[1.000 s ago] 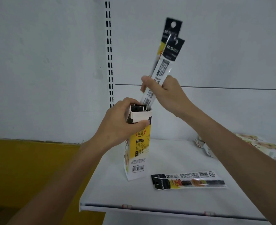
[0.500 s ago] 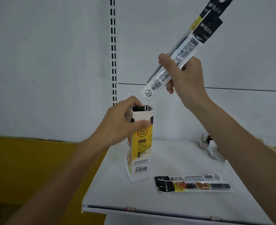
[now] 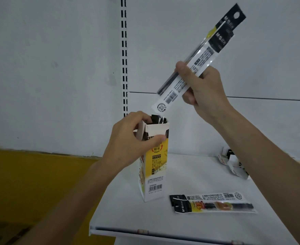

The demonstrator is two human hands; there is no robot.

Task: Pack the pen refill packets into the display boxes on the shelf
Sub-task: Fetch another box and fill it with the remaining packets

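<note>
Right grip (image 3: 204, 91) pinches pen refill packets (image 3: 204, 55) tilted above the display box (image 3: 156, 167), left grip (image 3: 128, 144) clasping its rim; next, their lower ends probably need steering inside.

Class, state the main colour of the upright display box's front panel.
Yellow on the display box, white near its base; head view.

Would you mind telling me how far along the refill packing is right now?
Done: packet tops show in the open mouth of the upright display box. In hand: the left hand grips that box; the right hand holds two packets tilted just above it. Left: those packets, plus at least one loose packet lying on the shelf.
</note>
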